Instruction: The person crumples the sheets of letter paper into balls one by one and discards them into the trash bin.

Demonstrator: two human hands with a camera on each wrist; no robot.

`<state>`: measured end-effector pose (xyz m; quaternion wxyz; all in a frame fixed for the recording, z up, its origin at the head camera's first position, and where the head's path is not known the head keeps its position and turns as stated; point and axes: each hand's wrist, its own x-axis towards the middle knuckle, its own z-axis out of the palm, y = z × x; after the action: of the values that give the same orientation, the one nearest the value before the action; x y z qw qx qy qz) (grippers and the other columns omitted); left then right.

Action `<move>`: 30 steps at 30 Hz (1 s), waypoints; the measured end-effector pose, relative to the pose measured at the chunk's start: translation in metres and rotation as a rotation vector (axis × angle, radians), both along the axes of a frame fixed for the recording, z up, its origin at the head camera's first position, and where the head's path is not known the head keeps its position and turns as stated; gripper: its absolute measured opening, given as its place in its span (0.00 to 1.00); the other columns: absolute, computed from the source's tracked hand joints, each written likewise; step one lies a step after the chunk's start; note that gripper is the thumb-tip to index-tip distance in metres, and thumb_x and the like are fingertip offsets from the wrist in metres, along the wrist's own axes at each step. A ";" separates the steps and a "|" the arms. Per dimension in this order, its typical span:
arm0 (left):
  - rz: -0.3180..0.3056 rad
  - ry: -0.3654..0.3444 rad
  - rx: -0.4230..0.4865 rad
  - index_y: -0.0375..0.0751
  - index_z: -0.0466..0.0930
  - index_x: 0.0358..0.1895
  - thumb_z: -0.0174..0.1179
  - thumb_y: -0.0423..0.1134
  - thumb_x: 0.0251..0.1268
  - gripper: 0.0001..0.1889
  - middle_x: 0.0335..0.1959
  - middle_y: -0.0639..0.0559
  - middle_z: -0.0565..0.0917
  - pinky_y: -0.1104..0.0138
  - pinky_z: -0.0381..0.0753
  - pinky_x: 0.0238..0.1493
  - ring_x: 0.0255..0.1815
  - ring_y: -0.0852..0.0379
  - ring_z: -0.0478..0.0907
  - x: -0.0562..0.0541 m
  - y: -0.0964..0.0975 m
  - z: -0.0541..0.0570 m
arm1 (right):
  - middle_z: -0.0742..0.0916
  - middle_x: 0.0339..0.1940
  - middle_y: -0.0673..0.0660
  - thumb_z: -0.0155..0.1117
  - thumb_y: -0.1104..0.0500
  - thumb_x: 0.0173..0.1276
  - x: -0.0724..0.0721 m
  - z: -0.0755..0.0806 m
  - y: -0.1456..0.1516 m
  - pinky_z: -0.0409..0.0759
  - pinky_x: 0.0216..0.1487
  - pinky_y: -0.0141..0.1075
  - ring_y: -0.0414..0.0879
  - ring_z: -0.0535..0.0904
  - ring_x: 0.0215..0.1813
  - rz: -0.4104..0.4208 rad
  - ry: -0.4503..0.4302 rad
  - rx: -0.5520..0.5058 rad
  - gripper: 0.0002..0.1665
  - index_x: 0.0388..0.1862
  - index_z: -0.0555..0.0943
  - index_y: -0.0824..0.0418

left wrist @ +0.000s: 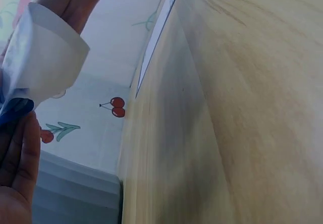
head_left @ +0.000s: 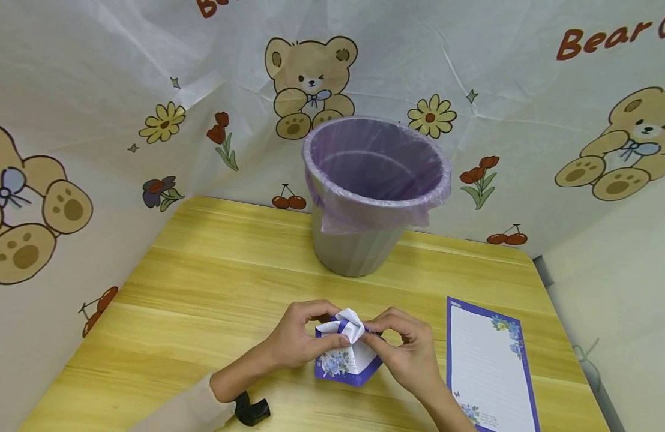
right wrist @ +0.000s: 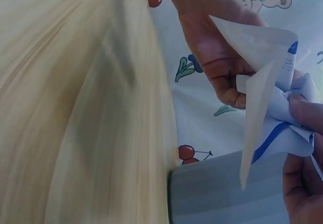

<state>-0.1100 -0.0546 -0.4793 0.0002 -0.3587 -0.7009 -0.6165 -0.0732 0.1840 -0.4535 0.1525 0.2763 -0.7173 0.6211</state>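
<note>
Between my two hands is a sheet of floral stationery paper [head_left: 343, 363], white with a purple-blue border, folded and crumpled at its top. My left hand [head_left: 302, 339] pinches its left side, thumb in front and fingers behind. On the other side my right hand [head_left: 410, 348] pinches the upper right of the paper between thumb and fingers. In the right wrist view the paper [right wrist: 262, 93] is bent into loose folds, held above the table. The left wrist view shows its pale back [left wrist: 55, 52] curving outward. Some fingertips are hidden behind the paper.
A grey trash bin [head_left: 354, 249] with a purple liner stands behind my hands. To the right lies a flat sheet of matching stationery [head_left: 489, 366]. A black curved object [head_left: 252, 411] is by my left wrist. A bear-printed cloth [head_left: 230, 72] hangs behind the wooden table [head_left: 219, 270].
</note>
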 end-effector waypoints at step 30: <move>0.076 0.043 0.031 0.49 0.89 0.35 0.75 0.32 0.67 0.06 0.28 0.54 0.90 0.71 0.86 0.34 0.30 0.71 0.77 -0.008 -0.005 0.002 | 0.84 0.72 0.58 0.92 0.49 0.50 0.010 -0.013 0.020 0.81 0.71 0.29 0.44 0.79 0.72 0.115 0.105 0.346 0.59 0.78 0.74 0.65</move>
<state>-0.1183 -0.0593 -0.4775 0.0441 -0.3452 -0.7042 -0.6188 -0.0637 0.2044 -0.4665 0.1041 0.3709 -0.7876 0.4809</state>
